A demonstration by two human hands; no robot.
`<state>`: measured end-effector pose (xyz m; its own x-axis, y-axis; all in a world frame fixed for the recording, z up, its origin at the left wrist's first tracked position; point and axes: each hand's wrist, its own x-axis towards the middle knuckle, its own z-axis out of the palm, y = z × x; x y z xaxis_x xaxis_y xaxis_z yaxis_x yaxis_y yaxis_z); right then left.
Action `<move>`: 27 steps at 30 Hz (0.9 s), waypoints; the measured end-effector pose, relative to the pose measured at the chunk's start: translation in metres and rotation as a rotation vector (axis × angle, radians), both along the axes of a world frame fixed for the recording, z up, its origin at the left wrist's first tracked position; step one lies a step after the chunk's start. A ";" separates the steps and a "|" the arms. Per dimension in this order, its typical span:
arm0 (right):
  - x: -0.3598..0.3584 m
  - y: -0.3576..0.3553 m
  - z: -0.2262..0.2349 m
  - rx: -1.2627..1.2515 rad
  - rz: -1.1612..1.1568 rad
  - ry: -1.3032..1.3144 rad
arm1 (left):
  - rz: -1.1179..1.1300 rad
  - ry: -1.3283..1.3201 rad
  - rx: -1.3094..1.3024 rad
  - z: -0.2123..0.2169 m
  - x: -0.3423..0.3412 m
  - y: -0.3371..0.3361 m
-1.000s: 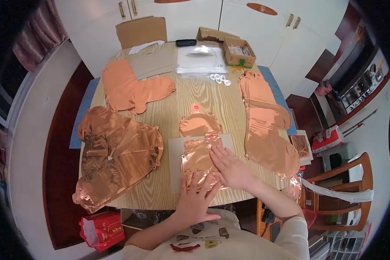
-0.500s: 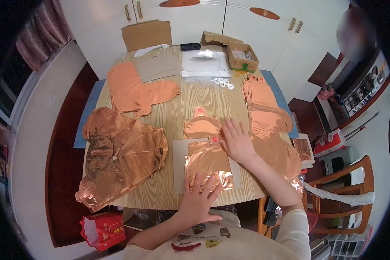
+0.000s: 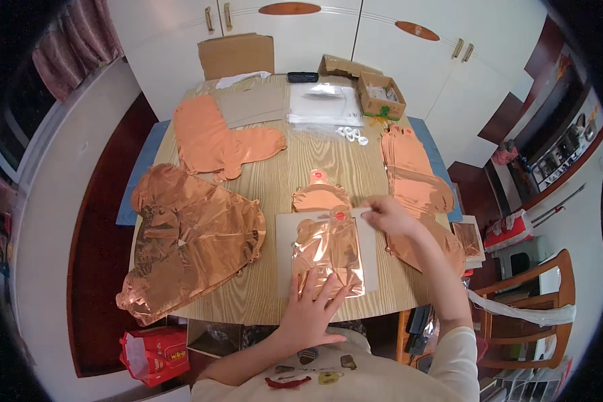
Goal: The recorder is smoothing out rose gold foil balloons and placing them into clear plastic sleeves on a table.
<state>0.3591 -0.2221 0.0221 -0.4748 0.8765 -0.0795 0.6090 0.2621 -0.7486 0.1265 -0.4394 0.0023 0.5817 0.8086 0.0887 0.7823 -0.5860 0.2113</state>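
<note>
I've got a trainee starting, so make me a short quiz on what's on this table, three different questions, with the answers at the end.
1. Which hand is spread over the folded copper-colored foil balloon?
2. True or false: the open cardboard box stands at the near left of the wood-grain table.
3. Fill in the blank: directly beneath the folded copper-colored foil balloon lies a flat gray ____.

Key:
1. The left hand; the right hand is out to the side, fingers curled.
2. False; it stands at the far right.
3. Cardboard sheet.
</note>
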 end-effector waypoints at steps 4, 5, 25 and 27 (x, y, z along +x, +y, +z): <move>0.019 0.016 0.032 0.271 -0.273 -0.132 | -0.001 -0.004 -0.004 0.000 -0.001 -0.001; 0.040 0.030 0.027 0.277 -0.333 0.012 | -0.007 -0.006 -0.005 0.001 -0.001 -0.001; 0.008 -0.028 0.005 0.657 -0.201 -0.068 | 0.016 0.010 -0.007 0.001 -0.004 -0.002; -0.028 -0.059 0.005 0.595 0.040 -0.157 | 0.012 0.015 -0.001 0.001 -0.002 -0.001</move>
<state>0.3306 -0.2810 0.0270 -0.5306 0.7738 0.3459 0.6810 0.6322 -0.3695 0.1242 -0.4409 0.0037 0.5735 0.8154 0.0792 0.7923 -0.5766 0.1995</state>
